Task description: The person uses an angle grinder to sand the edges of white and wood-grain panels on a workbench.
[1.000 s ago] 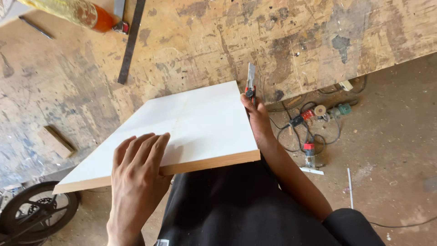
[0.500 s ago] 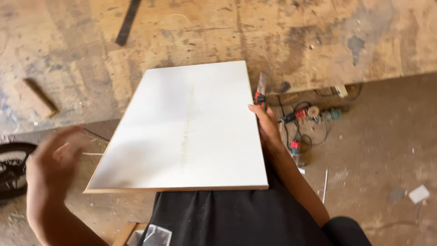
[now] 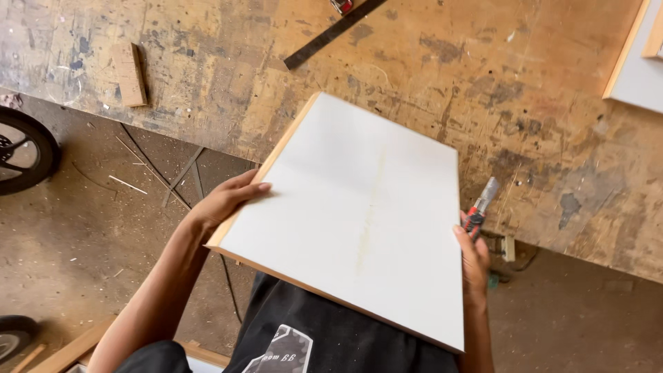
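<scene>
A white laminated board (image 3: pixel 359 214) with a pale wooden edge lies tilted across the front edge of the workbench (image 3: pixel 442 76), its far corner over the bench top and its near part out over the person's lap. A faint line runs down its middle. The left hand (image 3: pixel 224 200) grips the board's left edge, thumb on top and fingers curled under. The right hand (image 3: pixel 473 259) sits against the board's right edge, closed around a red-and-black utility knife (image 3: pixel 478 211) whose blade end points away toward the bench.

Beyond the board, the scarred bench top has open surface on the far and right sides. A dark metal ruler (image 3: pixel 331 33) lies near the far edge, a small wood block (image 3: pixel 130 74) sits far to the left, and another white panel (image 3: pixel 639 65) lies at the right corner. Left of the bench, on the dirt floor, stands a black wheel (image 3: pixel 24 148), well apart from the board.
</scene>
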